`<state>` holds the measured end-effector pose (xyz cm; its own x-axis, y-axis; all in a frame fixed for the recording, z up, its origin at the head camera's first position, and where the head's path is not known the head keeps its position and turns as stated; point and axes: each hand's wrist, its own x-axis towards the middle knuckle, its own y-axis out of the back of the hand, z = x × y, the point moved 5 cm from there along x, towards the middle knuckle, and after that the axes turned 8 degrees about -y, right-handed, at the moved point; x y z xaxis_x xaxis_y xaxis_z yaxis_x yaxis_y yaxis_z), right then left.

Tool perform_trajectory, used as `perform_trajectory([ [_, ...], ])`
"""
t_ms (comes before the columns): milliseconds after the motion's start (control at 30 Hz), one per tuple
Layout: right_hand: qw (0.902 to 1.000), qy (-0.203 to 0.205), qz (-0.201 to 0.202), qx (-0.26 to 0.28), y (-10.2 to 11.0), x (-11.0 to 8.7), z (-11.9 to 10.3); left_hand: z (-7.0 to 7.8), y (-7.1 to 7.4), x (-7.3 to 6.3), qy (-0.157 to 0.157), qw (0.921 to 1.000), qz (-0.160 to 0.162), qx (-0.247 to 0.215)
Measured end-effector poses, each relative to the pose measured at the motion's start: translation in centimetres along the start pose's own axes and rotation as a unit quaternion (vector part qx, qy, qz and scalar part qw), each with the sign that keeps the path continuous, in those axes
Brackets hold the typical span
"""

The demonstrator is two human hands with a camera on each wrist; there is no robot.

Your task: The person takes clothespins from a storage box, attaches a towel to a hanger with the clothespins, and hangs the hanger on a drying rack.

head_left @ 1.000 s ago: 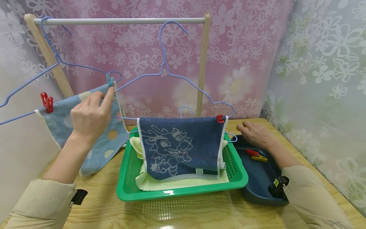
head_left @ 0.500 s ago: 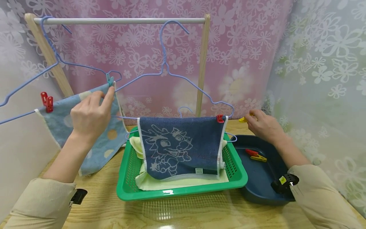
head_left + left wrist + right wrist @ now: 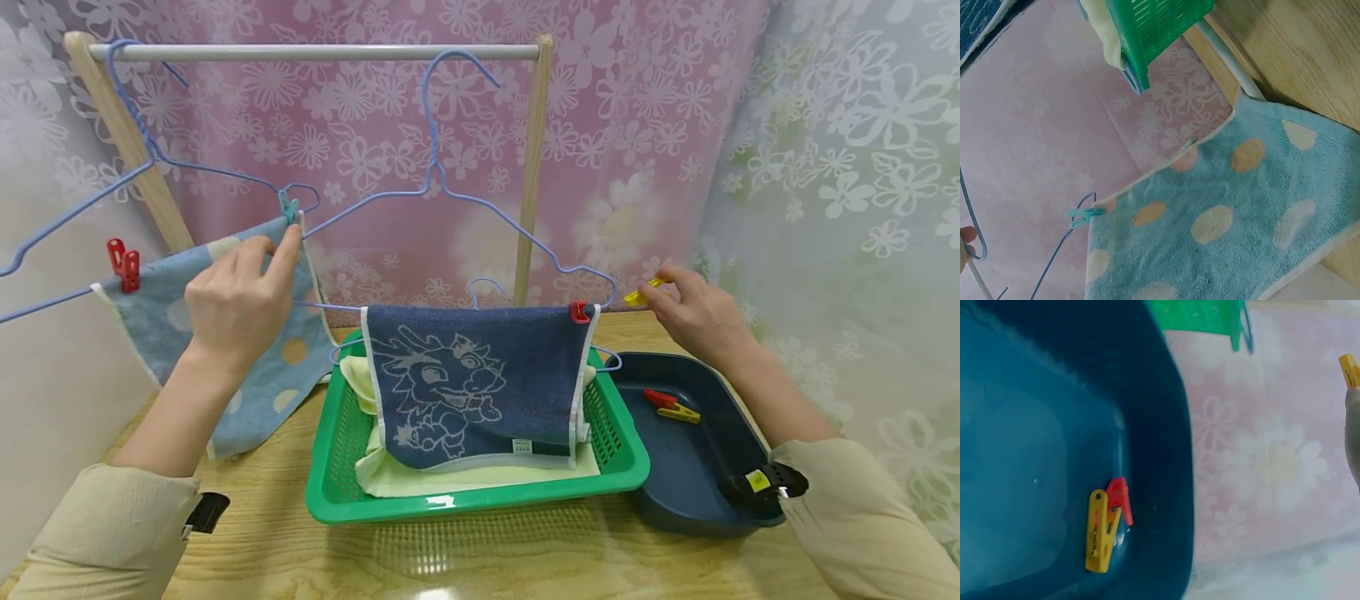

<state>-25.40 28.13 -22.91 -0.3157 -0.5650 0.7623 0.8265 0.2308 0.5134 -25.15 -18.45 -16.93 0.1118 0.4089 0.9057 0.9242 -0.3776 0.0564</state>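
Observation:
My left hand (image 3: 242,300) grips the left end of a blue wire hanger (image 3: 432,177); in the left wrist view its fingertips show at the wire's bend. Over this hanger's lower bar hangs a navy towel (image 3: 480,383) with a pale dragon drawing. A red clothespin (image 3: 578,312) clips the towel's upper right corner, while the upper left corner carries no clip. Above the dark blue basin's far edge, my right hand (image 3: 701,317) pinches a yellow clothespin (image 3: 645,292) between thumb and fingers.
A spotted blue towel (image 3: 292,358) hangs at left from another hanger by a red and a teal clothespin (image 3: 288,207). A green basket (image 3: 480,508) with pale yellow cloth stands below. The basin (image 3: 690,467) holds red and yellow clothespins (image 3: 1099,531). A rack bar (image 3: 322,52) spans the back.
My right hand has come up from the basin's far edge with the yellow clothespin and moved slightly right. My left hand and the navy towel have stayed almost still.

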Motion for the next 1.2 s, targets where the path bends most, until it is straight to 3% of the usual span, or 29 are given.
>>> perform_trajectory([
  [167, 0.9992, -0.004, 0.039, 0.001, 1.3, 1.2, -0.7, 0.0, -0.1, 0.0, 0.001, 1.0, 0.002, -0.001],
  [400, 0.997, -0.036, 0.057, 0.038, 3.4, 2.7, -1.4, 0.1, -0.1, 0.0, 0.004, 0.9999, 0.01, 0.002],
  [667, 0.9856, -0.03, 0.142, 0.088, 6.0, 4.6, -3.1, 0.0, 0.0, -0.1, 0.008, 0.9999, 0.011, 0.004],
  [800, 0.9811, -0.025, 0.165, 0.097, 7.0, 5.8, -4.7, 0.0, 0.0, -0.2, 0.008, 0.9999, 0.009, 0.006],
  [967, 0.9806, -0.023, 0.165, 0.103, 7.7, 7.5, -6.5, 0.0, -0.1, -0.3, 0.01, 0.9999, 0.01, 0.006],
  [1200, 0.9867, 0.003, 0.108, 0.121, 7.8, 9.3, -8.4, 0.0, 0.0, -0.3, 0.011, 0.9998, 0.011, 0.008],
])
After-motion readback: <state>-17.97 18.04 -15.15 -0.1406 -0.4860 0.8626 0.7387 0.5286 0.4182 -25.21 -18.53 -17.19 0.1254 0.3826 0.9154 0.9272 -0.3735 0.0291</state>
